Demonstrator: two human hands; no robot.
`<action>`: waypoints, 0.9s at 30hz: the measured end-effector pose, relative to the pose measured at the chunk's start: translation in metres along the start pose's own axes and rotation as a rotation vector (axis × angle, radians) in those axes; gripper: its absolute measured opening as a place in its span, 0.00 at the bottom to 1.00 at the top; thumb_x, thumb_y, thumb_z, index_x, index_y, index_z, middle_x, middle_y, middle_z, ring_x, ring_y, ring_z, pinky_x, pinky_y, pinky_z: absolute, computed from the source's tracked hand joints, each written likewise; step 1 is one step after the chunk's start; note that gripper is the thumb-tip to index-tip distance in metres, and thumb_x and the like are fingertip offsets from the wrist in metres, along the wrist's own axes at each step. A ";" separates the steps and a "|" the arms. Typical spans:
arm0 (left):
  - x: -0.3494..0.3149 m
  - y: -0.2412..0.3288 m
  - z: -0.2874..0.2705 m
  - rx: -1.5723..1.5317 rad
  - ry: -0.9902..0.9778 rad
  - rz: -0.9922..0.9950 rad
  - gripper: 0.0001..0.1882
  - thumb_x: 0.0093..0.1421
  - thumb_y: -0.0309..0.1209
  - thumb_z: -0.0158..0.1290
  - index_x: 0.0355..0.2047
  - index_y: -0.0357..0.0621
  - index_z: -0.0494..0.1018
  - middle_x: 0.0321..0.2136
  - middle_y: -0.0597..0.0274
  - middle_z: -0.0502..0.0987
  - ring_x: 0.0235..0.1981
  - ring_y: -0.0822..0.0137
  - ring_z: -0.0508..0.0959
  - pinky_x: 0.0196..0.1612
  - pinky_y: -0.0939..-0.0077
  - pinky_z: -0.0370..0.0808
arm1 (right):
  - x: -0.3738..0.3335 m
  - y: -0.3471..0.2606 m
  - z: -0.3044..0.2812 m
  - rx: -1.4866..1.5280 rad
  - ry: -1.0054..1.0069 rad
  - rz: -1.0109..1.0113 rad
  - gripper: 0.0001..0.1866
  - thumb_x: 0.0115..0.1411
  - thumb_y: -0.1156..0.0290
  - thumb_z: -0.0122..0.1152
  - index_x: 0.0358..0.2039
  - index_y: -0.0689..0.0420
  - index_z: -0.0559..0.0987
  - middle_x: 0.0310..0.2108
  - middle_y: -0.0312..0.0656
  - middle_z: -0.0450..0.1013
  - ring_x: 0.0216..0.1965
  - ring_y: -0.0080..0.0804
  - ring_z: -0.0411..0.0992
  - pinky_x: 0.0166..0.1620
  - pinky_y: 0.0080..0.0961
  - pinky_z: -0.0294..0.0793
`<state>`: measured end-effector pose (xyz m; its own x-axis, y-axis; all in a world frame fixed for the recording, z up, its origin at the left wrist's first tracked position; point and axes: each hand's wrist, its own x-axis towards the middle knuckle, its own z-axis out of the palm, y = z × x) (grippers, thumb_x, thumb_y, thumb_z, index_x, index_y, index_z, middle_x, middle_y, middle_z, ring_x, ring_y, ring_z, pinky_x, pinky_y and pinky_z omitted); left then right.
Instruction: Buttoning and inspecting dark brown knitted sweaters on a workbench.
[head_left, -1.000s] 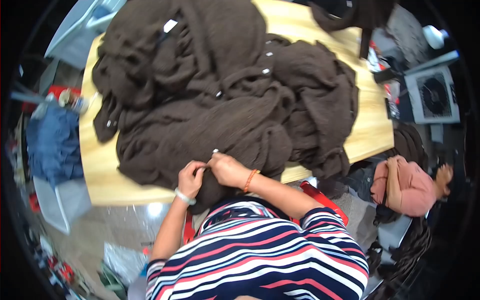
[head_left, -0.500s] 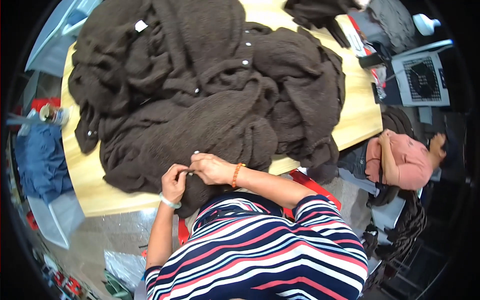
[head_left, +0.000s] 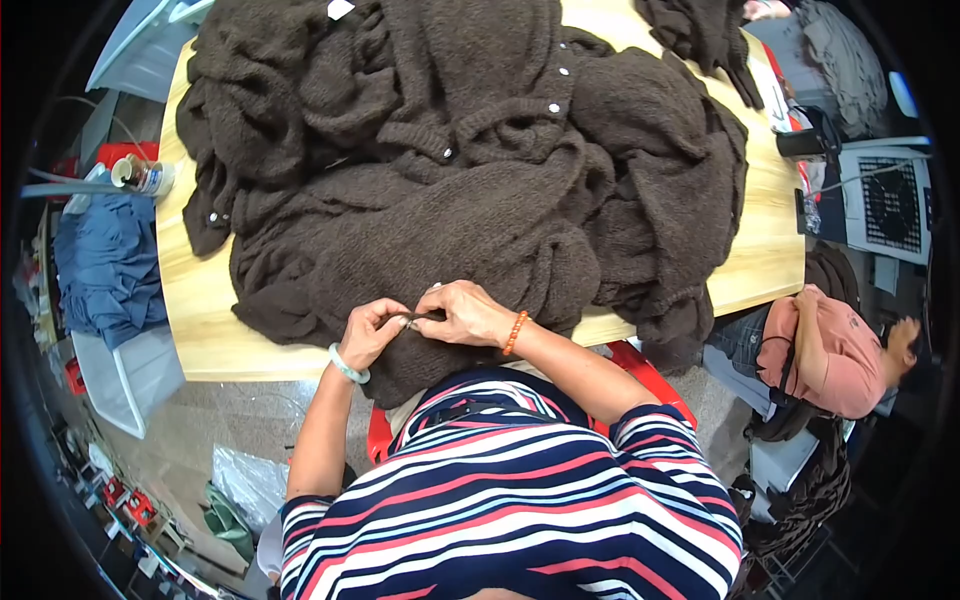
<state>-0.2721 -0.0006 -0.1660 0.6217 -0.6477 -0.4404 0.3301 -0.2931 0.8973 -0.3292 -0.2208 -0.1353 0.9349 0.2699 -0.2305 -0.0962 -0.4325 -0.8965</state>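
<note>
A dark brown knitted cardigan (head_left: 450, 225) lies heaped in folds over the table, its near edge hanging toward my lap. Shiny round buttons (head_left: 555, 108) show along one of its bands. At the near edge, my left hand (head_left: 366, 334) pinches a thin bit of the knit between thumb and fingers. My right hand (head_left: 466, 314) grips the same bit just beside it, fingertips almost touching the left ones. Something small and pale shows at the left fingertips, too small to name.
The pale wooden table (head_left: 205, 335) carries more brown knitwear (head_left: 690, 35) at the far right. A jar (head_left: 143, 175) stands at its left edge, near blue cloth (head_left: 110, 255) in a white bin (head_left: 115, 390). At right, a person in pink (head_left: 815, 350) sits close by.
The whole view has shifted, so the table and cardigan appear farther right and higher. Both hands keep their pinch on the knit edge, with the fingers slightly repositioned.
</note>
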 end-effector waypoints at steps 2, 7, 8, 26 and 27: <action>0.003 0.002 -0.004 -0.094 -0.084 -0.078 0.06 0.60 0.23 0.54 0.38 0.35 0.75 0.31 0.69 0.77 0.33 0.80 0.73 0.39 0.85 0.71 | 0.000 0.003 -0.001 0.086 0.016 -0.025 0.14 0.53 0.62 0.62 0.33 0.61 0.81 0.31 0.51 0.77 0.35 0.47 0.76 0.40 0.38 0.74; 0.002 0.008 -0.011 -0.193 -0.130 -0.161 0.08 0.60 0.27 0.57 0.37 0.36 0.75 0.30 0.70 0.76 0.32 0.81 0.73 0.38 0.86 0.70 | 0.002 0.003 -0.004 0.222 -0.062 0.047 0.15 0.53 0.62 0.63 0.33 0.62 0.81 0.26 0.49 0.76 0.30 0.41 0.76 0.35 0.34 0.73; 0.002 0.008 -0.011 -0.193 -0.131 -0.162 0.08 0.60 0.27 0.57 0.37 0.36 0.75 0.30 0.70 0.76 0.32 0.81 0.73 0.38 0.86 0.70 | 0.003 0.003 -0.006 0.246 -0.080 0.065 0.15 0.53 0.62 0.64 0.33 0.62 0.82 0.25 0.49 0.76 0.29 0.38 0.76 0.35 0.33 0.73; -0.003 0.013 -0.010 -0.138 -0.230 -0.112 0.07 0.55 0.22 0.57 0.36 0.35 0.75 0.29 0.71 0.76 0.29 0.82 0.72 0.35 0.87 0.68 | -0.002 0.019 0.001 0.378 -0.082 -0.152 0.14 0.47 0.68 0.63 0.31 0.65 0.79 0.21 0.45 0.74 0.22 0.30 0.70 0.29 0.30 0.68; -0.004 0.017 -0.008 -0.136 -0.243 -0.113 0.07 0.55 0.22 0.57 0.35 0.35 0.75 0.29 0.71 0.76 0.29 0.82 0.72 0.35 0.87 0.68 | -0.003 0.019 0.002 0.389 -0.087 -0.144 0.14 0.47 0.68 0.63 0.32 0.65 0.79 0.21 0.45 0.74 0.23 0.30 0.70 0.29 0.30 0.68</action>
<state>-0.2629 0.0026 -0.1493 0.3924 -0.7706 -0.5022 0.4903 -0.2868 0.8231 -0.3348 -0.2282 -0.1519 0.9174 0.3827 -0.1090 -0.1046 -0.0325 -0.9940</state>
